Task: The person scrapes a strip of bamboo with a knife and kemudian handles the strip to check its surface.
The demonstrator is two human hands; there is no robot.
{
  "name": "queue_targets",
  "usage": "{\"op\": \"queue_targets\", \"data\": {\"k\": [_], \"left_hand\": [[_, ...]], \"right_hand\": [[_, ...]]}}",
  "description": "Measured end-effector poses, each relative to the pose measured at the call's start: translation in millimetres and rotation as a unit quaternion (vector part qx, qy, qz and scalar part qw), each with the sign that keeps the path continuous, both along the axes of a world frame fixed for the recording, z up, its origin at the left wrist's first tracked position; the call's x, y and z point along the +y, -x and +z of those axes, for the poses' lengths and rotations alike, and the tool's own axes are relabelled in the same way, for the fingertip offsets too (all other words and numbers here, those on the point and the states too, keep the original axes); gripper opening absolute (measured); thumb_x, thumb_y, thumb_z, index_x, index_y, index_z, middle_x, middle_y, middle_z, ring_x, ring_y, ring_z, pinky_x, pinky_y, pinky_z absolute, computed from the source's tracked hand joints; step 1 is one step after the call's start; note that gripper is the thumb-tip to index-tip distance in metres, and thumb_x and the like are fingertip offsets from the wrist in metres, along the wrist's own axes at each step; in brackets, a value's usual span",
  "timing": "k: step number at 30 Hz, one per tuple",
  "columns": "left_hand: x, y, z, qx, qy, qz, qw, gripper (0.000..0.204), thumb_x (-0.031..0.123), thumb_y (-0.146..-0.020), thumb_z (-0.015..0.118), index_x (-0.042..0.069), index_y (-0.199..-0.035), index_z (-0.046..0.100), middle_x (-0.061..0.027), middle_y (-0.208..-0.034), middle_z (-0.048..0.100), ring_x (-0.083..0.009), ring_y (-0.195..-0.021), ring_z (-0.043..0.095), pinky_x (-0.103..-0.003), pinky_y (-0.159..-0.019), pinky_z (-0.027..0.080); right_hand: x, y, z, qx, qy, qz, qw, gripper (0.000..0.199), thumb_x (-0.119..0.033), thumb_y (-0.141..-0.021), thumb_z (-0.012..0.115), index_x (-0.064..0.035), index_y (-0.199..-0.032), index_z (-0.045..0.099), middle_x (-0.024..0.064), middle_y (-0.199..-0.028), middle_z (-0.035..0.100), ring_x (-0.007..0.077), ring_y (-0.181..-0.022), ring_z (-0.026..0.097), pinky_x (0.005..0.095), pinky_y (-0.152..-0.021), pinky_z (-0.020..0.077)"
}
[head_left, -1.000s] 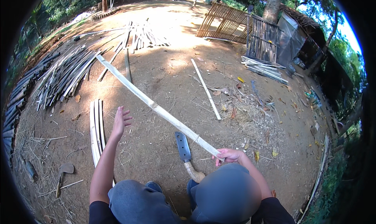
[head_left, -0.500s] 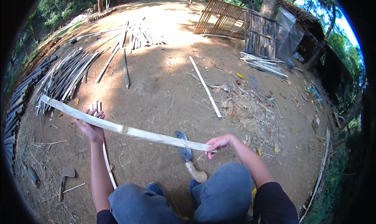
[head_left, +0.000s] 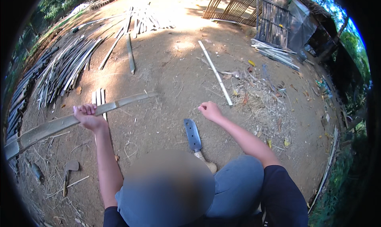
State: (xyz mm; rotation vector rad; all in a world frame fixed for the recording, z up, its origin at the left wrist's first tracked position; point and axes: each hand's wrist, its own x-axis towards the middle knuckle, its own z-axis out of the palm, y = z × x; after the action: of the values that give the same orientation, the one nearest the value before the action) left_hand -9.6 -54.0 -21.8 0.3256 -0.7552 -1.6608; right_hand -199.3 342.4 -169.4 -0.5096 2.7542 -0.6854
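My left hand (head_left: 88,116) grips a long pale bamboo slat (head_left: 51,126) near its middle; the slat runs from the far left edge up to a tip right of my hand. My right hand (head_left: 209,110) hovers over the dirt with loosely curled fingers and holds nothing. A broad-bladed chopping knife (head_left: 193,135) with a wooden handle lies on the ground between my knees, just left of and below my right hand. A few short pale slats (head_left: 99,97) lie flat behind my left hand.
A thin pale stick (head_left: 216,73) lies ahead of my right hand. A large pile of bamboo strips (head_left: 63,68) spreads at the left. A bamboo fence panel (head_left: 254,13) and stacked slats (head_left: 274,50) stand at the far right. A small tool (head_left: 69,169) lies at lower left.
My right hand has let go of the long slat. My left hand has swung it leftward, so it now lies off to my left.
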Motion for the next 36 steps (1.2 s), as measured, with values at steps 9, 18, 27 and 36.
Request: {"op": "queue_targets", "data": {"k": [9,18,27,36], "left_hand": [[-5,-12,-14,-0.069,0.045,0.011,0.997,0.041,0.037,-0.103,0.027,0.016,-0.069,0.024,0.0028,-0.061,0.020,-0.0133,-0.056,0.020,-0.033,-0.057,0.030],[46,4,-4,-0.078,0.086,-0.089,0.989,0.038,0.039,-0.103,0.030,0.016,-0.072,0.030,0.0007,-0.065,0.030,-0.0146,-0.060,0.030,-0.035,-0.063,0.037],[-1,-10,43,0.010,0.259,-0.011,0.966,0.044,0.054,-0.096,0.043,0.012,-0.108,0.051,-0.0073,-0.088,0.062,-0.0234,-0.083,0.060,-0.042,-0.079,0.051],[2,-36,83,-0.017,0.183,0.022,0.983,0.021,0.021,-0.100,0.052,0.010,-0.086,0.040,-0.0010,-0.056,0.038,-0.0110,-0.040,0.040,-0.027,-0.035,0.039]], "right_hand": [[58,-199,-52,-0.253,-0.156,0.023,0.955,0.094,-0.069,-0.077,0.068,0.0068,-0.128,0.044,0.0250,-0.126,0.057,0.0393,-0.116,0.059,0.0467,-0.096,0.0477],[65,-219,-92,-0.157,-0.115,0.013,0.981,0.073,-0.043,-0.070,0.080,-0.0023,-0.121,0.046,0.0214,-0.106,0.066,0.0397,-0.104,0.064,0.0503,-0.089,0.0501],[85,-159,-117,-0.169,-0.049,-0.069,0.982,0.055,-0.020,-0.069,0.072,-0.0017,-0.116,0.051,0.0250,-0.102,0.067,0.0432,-0.099,0.065,0.0484,-0.086,0.0503],[59,-102,-1,-0.204,0.220,-0.056,0.952,0.033,-0.002,-0.079,0.069,-0.0053,-0.107,0.052,0.0004,-0.069,0.051,0.0099,-0.051,0.050,0.0268,-0.042,0.0409]]}}
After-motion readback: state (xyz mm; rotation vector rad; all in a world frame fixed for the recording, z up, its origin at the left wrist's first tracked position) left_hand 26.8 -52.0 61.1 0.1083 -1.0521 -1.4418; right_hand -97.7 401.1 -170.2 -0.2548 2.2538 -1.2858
